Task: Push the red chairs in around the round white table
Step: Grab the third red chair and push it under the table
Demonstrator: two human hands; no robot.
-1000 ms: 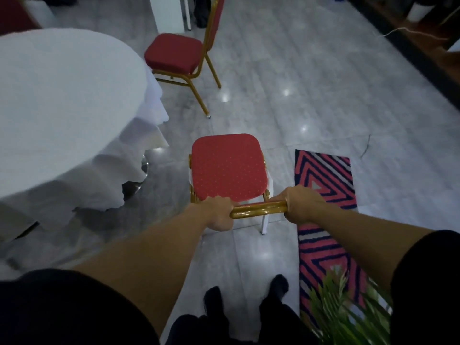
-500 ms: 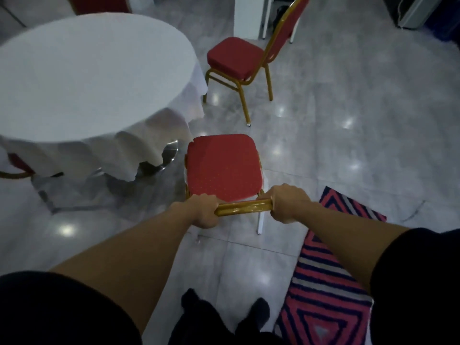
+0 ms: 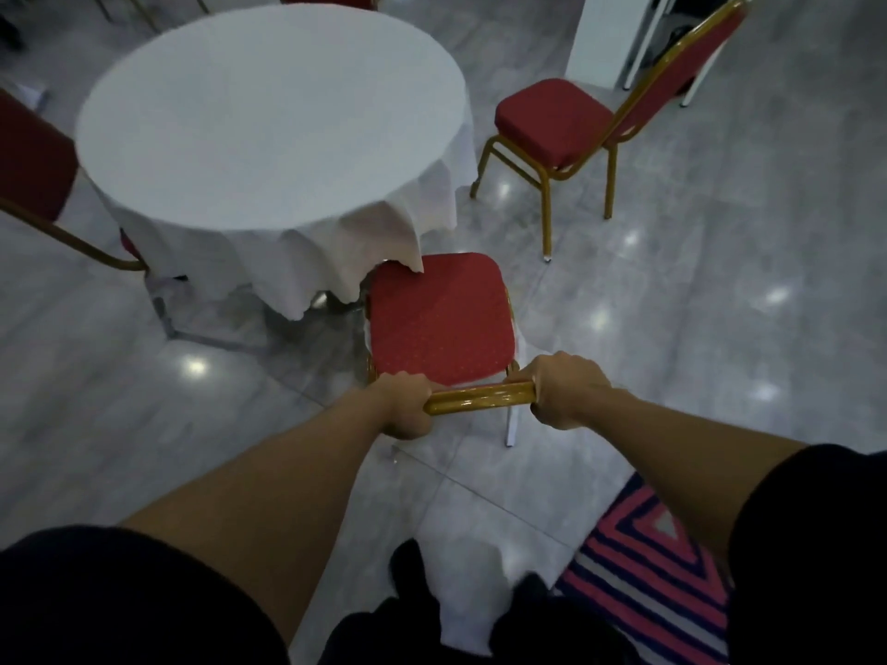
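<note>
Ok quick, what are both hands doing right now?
Left hand: closed on the chair's gold top rail.
Right hand: closed on the same rail.

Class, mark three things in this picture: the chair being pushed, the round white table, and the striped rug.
pushed chair (image 3: 439,324): head view, middle of its red seat.
round white table (image 3: 269,112): head view, bare centre of the top.
striped rug (image 3: 657,568): head view, its patterned surface.

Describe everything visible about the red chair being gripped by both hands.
The red padded chair with the gold metal frame stands upright on the grey tiled floor, seen from behind and above. Its square seat cushion is dotted red fabric. The left hand and right hand grip its glossy gold top rail. A white-tipped leg shows below. The white tablecloth hem overlaps the seat's front corner.
</note>
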